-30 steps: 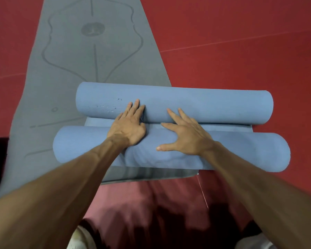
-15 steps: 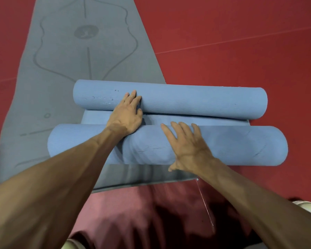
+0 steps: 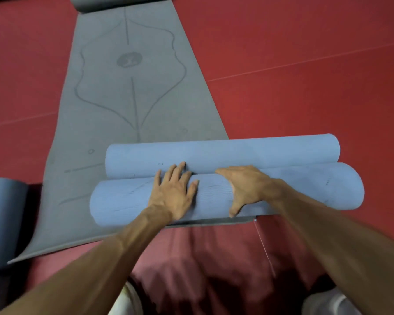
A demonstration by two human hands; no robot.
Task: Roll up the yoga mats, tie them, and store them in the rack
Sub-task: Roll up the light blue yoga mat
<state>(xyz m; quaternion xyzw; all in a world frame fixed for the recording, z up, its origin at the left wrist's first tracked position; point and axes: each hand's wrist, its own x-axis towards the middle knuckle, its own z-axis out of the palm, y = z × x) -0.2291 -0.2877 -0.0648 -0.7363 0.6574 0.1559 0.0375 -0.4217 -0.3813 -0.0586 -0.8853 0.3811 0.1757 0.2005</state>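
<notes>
A blue yoga mat lies across the flat grey mat (image 3: 127, 98), wound into two rolls that touch side by side: a far roll (image 3: 248, 151) and a thicker near roll (image 3: 305, 187). My left hand (image 3: 173, 192) presses flat on top of the near roll, its fingertips reaching the seam with the far roll. My right hand (image 3: 248, 185) grips the near roll, fingers tucked over its top into the seam and thumb down its near side. No rack is in view.
The grey mat stretches away over the red floor (image 3: 305, 64), and its far end is curled into a roll (image 3: 114, 2). Another rolled mat (image 3: 2, 223) stands at the left edge. A thin white string (image 3: 263, 244) trails from the grey mat's near corner.
The near roll has been pushed forward and the flat strip between the two rolls has closed. My right hand went from lying flat to wrapping the near roll. The left hand slid back onto it.
</notes>
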